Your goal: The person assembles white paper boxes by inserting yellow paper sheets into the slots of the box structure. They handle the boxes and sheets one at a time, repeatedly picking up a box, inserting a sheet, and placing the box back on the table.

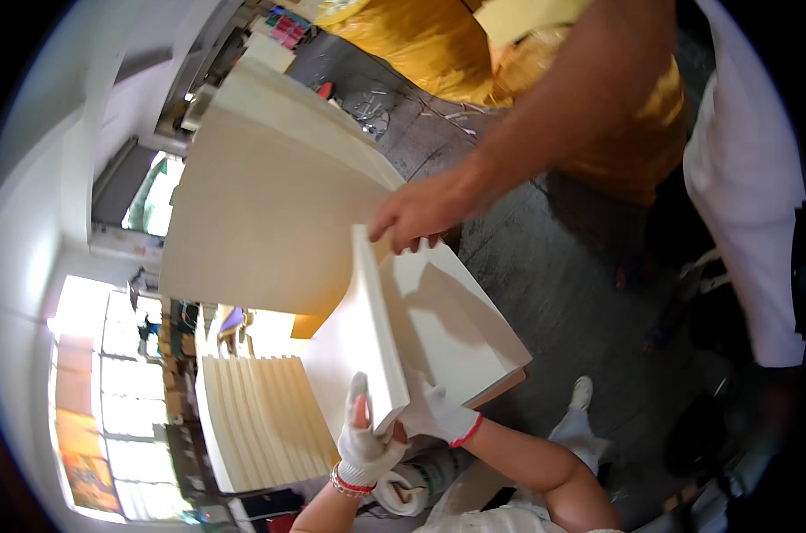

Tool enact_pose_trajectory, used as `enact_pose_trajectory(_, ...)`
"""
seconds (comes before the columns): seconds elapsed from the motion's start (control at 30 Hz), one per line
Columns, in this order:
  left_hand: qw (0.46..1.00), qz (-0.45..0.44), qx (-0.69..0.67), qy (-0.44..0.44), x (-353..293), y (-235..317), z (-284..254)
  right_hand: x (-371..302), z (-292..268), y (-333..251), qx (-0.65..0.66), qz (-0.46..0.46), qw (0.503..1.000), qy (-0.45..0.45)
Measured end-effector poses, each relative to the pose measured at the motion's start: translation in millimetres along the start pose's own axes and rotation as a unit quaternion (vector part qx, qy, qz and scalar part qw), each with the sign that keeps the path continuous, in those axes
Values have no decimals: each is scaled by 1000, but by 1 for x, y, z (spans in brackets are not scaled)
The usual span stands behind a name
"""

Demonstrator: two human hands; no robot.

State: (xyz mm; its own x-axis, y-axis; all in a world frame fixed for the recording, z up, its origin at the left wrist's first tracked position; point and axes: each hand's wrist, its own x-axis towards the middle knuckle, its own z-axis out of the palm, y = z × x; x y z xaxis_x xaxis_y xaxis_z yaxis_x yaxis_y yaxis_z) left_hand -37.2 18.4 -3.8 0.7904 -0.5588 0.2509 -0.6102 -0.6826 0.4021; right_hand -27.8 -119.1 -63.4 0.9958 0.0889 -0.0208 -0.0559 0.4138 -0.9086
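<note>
A thick sheaf of white paper sheets stands on edge, its far end bending to the left. My left hand, in a white glove with the fingertips bare, grips the near end of the sheaf. My right hand, gloved in white with a red cuff, is closed at the right side of that same end, its fingers partly hidden behind the paper. Under it lies a flat stack of white sheets. Another person's bare hand reaches in from the upper right and touches the far end of the sheaf.
A stepped stack of cream sheets sits to the left, and a tall pile of large cream sheets rises beyond. Yellow bags lie on the dark floor at the back. The other person's white clothing fills the right side. A white roll is below my hands.
</note>
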Motion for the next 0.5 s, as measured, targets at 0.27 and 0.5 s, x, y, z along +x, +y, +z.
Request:
enact_pose_trajectory(0.27,991,7,116,71,20,18,-33,11,2,-46,-292,-154,943,-48)
enact_pose_trajectory(0.5,902,-128,-161,379,-34,-41,-105,26,49,-7,-192,-100,971,-98)
